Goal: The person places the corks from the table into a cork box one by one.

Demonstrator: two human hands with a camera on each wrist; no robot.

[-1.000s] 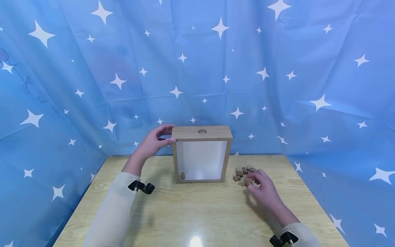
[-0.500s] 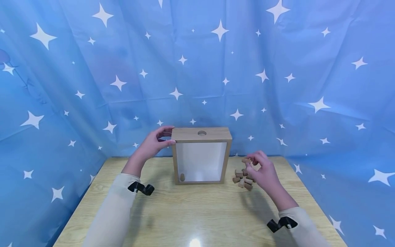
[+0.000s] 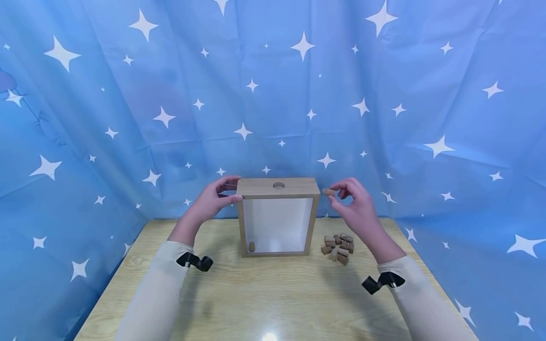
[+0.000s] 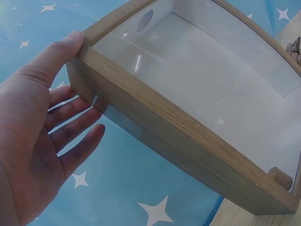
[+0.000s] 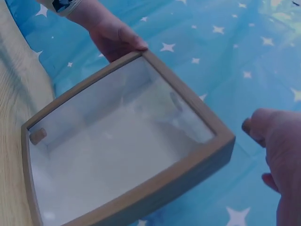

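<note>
The wooden box [image 3: 256, 188] stands on edge on the desk [image 3: 273, 289], close to the middle of the far edge. Its broad front faces the person; a round hole [image 3: 279, 185] is cut in the top side. Both wrist views show glossy reflections across the front pane [image 4: 207, 89].

Left hand [image 3: 206, 201]: grasping the wooden box at its upper left corner. The thumb lies on the front of the frame; the other fingers reach around the left side toward the back. In the left wrist view, the lower fingers are spread and partly clear of the wood.

Right hand [image 3: 357, 208]: grasping a single cork [image 3: 328, 192] between thumb and fingers. The cork is raised above the desk, lies roughly level, and is located just beside the upper right corner of the wooden box, with a narrow gap between them.

A second cork [image 3: 251, 246] is inside the wooden box, upright in the lower left corner. The loose cork pile [image 3: 342, 252] lies on the desk to the right of the wooden box, toward the far right corner. Black brackets [image 3: 195, 261] are fitted at both wrists, over pale sleeves [image 3: 153, 289]. A blue star-patterned curtain [image 3: 273, 109] hangs behind the far edge.
</note>
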